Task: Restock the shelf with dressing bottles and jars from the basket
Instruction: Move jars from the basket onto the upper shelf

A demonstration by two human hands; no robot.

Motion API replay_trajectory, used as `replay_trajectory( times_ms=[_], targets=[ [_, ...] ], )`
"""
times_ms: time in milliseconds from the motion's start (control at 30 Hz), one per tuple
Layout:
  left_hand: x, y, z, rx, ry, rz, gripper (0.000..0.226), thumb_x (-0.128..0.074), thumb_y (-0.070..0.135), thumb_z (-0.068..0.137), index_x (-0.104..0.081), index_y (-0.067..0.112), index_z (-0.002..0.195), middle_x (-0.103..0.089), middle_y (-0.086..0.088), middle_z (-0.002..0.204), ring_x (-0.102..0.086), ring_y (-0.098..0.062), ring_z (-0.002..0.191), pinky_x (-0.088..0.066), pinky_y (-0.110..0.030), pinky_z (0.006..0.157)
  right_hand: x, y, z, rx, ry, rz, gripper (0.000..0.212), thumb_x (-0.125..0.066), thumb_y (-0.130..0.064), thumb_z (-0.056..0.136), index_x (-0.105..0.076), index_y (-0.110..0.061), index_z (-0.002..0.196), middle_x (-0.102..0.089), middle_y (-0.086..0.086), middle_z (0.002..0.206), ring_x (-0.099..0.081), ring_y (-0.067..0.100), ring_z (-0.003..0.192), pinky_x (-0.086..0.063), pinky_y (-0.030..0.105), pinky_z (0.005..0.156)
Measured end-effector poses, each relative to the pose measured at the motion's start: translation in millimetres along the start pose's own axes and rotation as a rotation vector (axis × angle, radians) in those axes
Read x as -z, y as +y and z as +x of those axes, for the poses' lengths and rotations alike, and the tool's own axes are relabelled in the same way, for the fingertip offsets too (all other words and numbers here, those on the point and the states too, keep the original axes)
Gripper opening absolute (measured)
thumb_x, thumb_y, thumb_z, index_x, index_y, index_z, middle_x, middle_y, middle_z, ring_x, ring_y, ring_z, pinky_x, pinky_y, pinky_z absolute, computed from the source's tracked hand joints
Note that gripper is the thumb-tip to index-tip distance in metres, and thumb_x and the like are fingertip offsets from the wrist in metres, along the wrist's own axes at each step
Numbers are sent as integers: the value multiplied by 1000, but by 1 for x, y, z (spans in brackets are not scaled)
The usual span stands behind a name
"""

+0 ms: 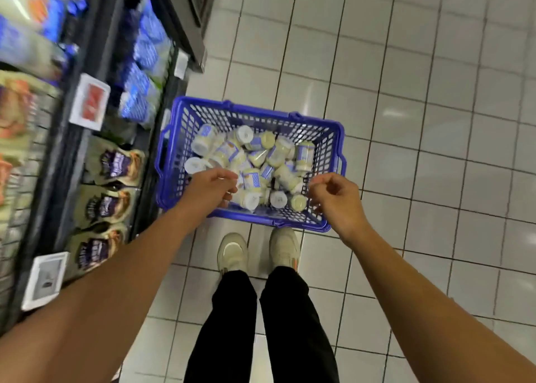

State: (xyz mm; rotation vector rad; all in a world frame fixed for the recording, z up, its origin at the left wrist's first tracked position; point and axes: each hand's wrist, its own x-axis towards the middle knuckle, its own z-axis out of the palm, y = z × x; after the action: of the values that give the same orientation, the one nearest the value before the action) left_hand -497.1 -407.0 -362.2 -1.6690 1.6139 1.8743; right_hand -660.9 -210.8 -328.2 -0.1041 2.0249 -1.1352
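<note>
Bare forearms (116,295) come in from the near corners, both reaching toward the basket. Left hand (213,187) hangs over the basket's near-left part, fingers loosely curled, thumb close to the fingertips, nothing visibly in its hold; whether it touches the jars below cannot be told. Right hand (333,197) hangs over the near-right rim, fingers also loosely curled, palm turned down and holding nothing. Blue plastic basket (220,118), rectangular, lattice walls, thick rounded rim, sits on the floor just right of the shelf base and just beyond the shoes. Inside: a jumbled heap of small round jars (278,153), clear with pale creamy contents, white lids, blue-and-white labels, lying on their sides and tilted every way, touching each other; one near lid (278,199) faces up. Black trousers (232,324) and pale rounded shoes (232,252) stand between the arms, toes near the basket's near wall. Glossy white square floor tiles (435,121) with dark grout run right and far. Dark metal shelf (58,165) runs along the left, blurred; soft pouches (113,162) with purple labels lie in a row on a lower tier, blue-labelled packs (142,92) farther along. Flat white-framed price tag (90,101) with a red panel is clipped to the shelf edge, a grey one (46,278) nearer.
</note>
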Motion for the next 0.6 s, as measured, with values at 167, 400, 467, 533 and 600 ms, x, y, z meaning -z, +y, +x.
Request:
replay_trajectory(
  times_ms=[167,400,467,533,600],
  targets=[
    [-30,-47,76,3,-19,98,14,-62,14,91,-69,26,88,-73,5,75,-65,-8,64,-53,-20,53,-23,73,59,-57,-49,-78,6,-59,-4,94,-64,-2,95,-67,10,84,-61,15,72,-52,29,67],
    [-36,-86,155,-190,-279,879,47,-58,-3,88,-60,29,123,-55,-6,121,-56,-20,99,-47,-22,70,-55,148,122,-2,-370,-445,36,-67,7,86,-57,-6,118,-58,9,99,-54,21,86,-45,12,69],
    [-38,-92,168,-212,-408,1156,64,-62,-4,85,-50,26,140,-48,-11,133,-49,-31,118,-46,-36,92,-61,165,140,111,-464,-710,60,-73,3,80,-53,-9,135,-56,12,121,-53,27,108,-47,23,91],
    [-41,-99,176,-243,-479,1273,73,-68,-2,82,-42,25,145,-43,-12,139,-42,-34,126,-41,-41,97,-67,175,156,205,-518,-943,76,-74,-2,79,-43,-17,146,-48,13,140,-44,34,125,-40,40,105],
    [-44,-106,182,-283,-493,1286,76,-73,5,81,-39,26,146,-41,-10,141,-39,-33,129,-40,-45,101,-73,184,168,288,-601,-1100,84,-71,2,78,-36,-20,151,-41,11,148,-38,35,130,-38,42,107]
  ],
)
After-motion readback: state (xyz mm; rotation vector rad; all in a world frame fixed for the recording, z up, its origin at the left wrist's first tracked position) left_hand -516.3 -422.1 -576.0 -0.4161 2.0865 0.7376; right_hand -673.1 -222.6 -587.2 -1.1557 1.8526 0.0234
